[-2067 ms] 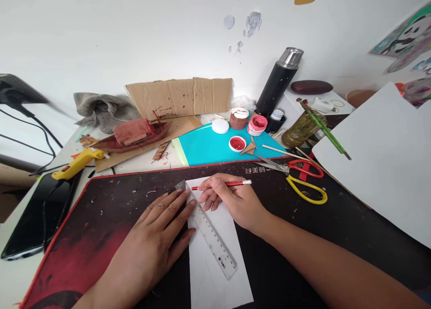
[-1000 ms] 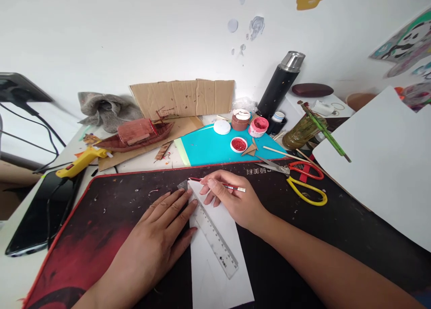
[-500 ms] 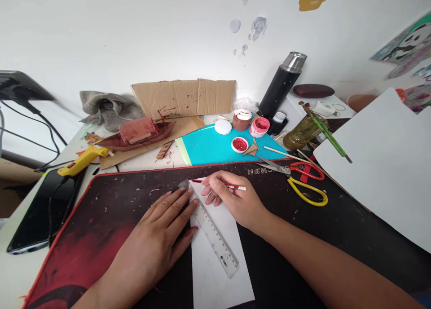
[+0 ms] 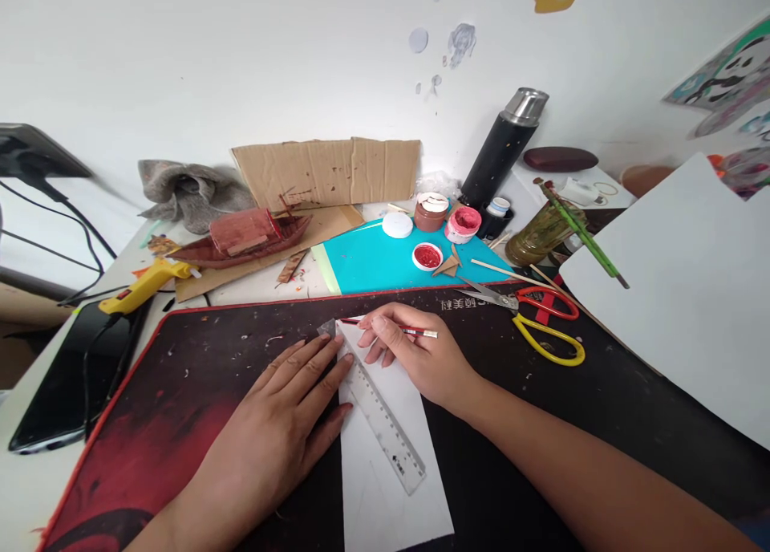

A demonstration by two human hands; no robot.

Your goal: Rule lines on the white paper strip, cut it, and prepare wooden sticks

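My left hand [image 4: 280, 420] lies flat with fingers spread, pressing the upper end of a clear plastic ruler [image 4: 378, 416] onto a strip of white paper [image 4: 391, 488]. The ruler runs diagonally across the paper on a black and red desk mat [image 4: 180, 391]. My right hand [image 4: 415, 355] pinches a thin red pencil [image 4: 415, 331], held nearly level, its tip at the paper's top edge beside the ruler's end.
Red and yellow scissors [image 4: 535, 319] lie right of my hand. Behind the mat are a turquoise sheet [image 4: 373, 267], paint pots [image 4: 460, 223], a black flask [image 4: 502, 151], a jar of brushes [image 4: 541, 231], a model boat [image 4: 246, 235], a yellow glue gun [image 4: 144, 283], cardboard [image 4: 325, 171], a phone [image 4: 66, 379] and white card [image 4: 691, 287].
The pencil has swung from pointing left along the paper's top to a lower, more level hold, with its tip at the ruler's end. My left hand and the ruler stay put.
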